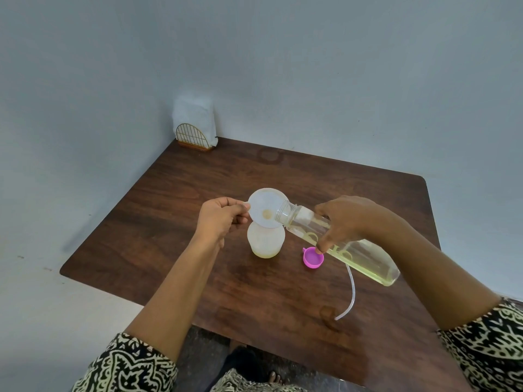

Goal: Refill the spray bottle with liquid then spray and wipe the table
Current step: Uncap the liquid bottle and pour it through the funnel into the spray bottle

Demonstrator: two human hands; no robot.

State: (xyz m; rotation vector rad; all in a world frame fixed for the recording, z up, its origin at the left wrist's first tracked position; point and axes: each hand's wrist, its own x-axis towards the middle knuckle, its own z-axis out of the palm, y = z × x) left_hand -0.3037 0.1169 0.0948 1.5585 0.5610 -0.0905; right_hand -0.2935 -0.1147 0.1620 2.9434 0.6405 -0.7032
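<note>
Right hand grips my tilted clear refill bottle — left hand pinches the white plastic funnel atop the small translucent spray bottle.

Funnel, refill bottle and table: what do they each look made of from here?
Funnel: looks like translucent white plastic, matte; light passes through it.
Refill bottle: clear and glossy, likely plastic, though glass can't be ruled out; the yellowish liquid shows through.
Table: dark brown wood grain with a slight sheen; solid wood or laminate, I can't tell which.
</note>
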